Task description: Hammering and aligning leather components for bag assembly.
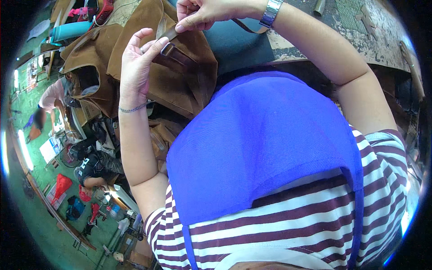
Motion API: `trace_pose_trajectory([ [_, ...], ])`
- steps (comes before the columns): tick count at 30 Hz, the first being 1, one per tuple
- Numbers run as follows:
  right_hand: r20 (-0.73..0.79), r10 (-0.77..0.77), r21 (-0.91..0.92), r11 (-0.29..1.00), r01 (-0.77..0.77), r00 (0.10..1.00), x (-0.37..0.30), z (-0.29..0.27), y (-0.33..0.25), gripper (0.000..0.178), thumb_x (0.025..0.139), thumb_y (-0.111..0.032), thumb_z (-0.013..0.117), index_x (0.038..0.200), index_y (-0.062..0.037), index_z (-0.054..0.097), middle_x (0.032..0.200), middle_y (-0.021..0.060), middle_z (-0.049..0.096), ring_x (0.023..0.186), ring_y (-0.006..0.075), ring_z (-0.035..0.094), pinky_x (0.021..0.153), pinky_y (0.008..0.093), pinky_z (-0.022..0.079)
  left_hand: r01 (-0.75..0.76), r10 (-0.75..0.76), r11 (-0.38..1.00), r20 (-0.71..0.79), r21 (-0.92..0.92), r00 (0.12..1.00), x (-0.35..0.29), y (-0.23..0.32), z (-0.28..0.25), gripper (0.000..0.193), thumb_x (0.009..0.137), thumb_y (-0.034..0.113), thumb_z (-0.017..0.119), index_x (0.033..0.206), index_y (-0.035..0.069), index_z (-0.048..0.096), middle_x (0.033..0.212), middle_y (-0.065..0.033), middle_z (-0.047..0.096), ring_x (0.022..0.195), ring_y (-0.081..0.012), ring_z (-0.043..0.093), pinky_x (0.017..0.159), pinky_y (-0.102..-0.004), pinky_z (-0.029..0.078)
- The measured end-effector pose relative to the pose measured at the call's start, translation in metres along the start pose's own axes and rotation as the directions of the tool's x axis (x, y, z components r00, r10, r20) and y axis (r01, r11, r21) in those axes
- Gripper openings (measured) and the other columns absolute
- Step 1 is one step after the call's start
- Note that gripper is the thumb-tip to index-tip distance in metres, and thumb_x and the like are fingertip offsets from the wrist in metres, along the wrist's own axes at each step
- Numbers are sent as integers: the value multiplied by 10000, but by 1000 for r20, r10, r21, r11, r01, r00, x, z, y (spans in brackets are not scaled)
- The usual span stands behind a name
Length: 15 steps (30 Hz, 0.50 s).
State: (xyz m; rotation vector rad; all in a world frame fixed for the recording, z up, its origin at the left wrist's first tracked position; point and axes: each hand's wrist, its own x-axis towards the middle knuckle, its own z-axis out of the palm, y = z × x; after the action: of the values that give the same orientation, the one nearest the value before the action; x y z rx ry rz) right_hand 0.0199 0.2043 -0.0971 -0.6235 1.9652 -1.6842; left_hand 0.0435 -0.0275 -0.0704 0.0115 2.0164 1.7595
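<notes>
A dark brown leather strap (171, 33) runs between my two hands at the top of the view. My left hand (137, 63) pinches it between thumb and forefinger. Close to its right, my right hand (197, 17) grips the same strap with thumb and fingers, and a length of strap trails away under the wrist. Just below my left thumb a metal buckle (167, 49) sits on a leather tab. Beneath both hands spreads a brown suede-like bag (180, 85), its folds partly covered by my left hand and forearm.
Another brown bag piece (108, 54) with an open mouth lies to the left. A worn worktable (292, 49) extends right, with a dark teal sheet (243, 47) and a green mat (351, 15). On the left, two people work among floor clutter; a red basket (104, 10) stands at upper left.
</notes>
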Motion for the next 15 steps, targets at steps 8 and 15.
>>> trace_pose_trajectory([
  [8, -86, -153, -20, 988, 151, 985, 14, 5, 40, 282, 832, -290, 676, 994, -61, 654, 791, -9, 638, 679, 64, 562, 611, 223, 471, -52, 50, 998, -36, -38, 998, 8, -3, 9, 420, 750, 22, 729, 1061, 54, 448, 852, -104, 665, 759, -116, 626, 723, -219, 467],
  [15, 48, -22, 52, 998, 19, 999, -5, -20, 19, 290, 880, -355, 607, 1026, -105, 631, 849, -31, 614, 741, 64, 558, 661, 237, 500, -126, 124, 991, -54, -43, 991, 17, 17, 31, 366, 736, 4, 734, 979, 82, 473, 808, -87, 652, 728, -101, 614, 645, -190, 465],
])
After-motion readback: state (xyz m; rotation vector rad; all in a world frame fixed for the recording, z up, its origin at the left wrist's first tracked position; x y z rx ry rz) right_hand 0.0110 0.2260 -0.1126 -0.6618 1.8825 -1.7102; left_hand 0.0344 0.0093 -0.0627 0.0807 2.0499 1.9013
